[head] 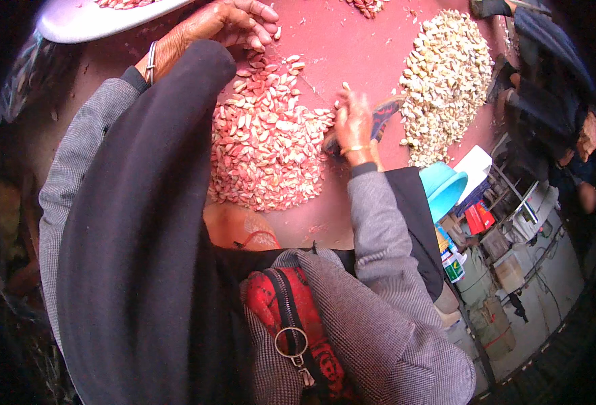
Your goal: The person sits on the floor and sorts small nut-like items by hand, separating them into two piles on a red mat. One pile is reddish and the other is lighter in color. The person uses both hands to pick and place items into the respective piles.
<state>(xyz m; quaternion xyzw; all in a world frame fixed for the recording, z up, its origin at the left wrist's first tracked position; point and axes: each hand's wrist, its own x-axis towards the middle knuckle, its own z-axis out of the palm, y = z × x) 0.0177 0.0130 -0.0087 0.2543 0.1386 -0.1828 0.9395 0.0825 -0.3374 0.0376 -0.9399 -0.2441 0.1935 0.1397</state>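
Observation:
A heap of pinkish-white pieces, which look like garlic cloves (267,147), lies on the reddish work surface (323,45). At the heap's top end is my left hand (242,23), fingers loosely curled and apart, with one small piece near the fingertips. My right hand (356,119), blurred, hovers at the heap's right edge with bent fingers. A pale piece shows by its fingertips; whether it is held cannot be told. Beside and partly behind this hand is a dark patterned object (388,115) with red marks.
A cream-coloured heap (444,86) lies to the right. A white round tray (110,23) holds pieces at top left; a small reddish pile (368,6) is at the top. A turquoise basin (444,190) stands near my right arm. Another person's hand (587,136) shows at far right.

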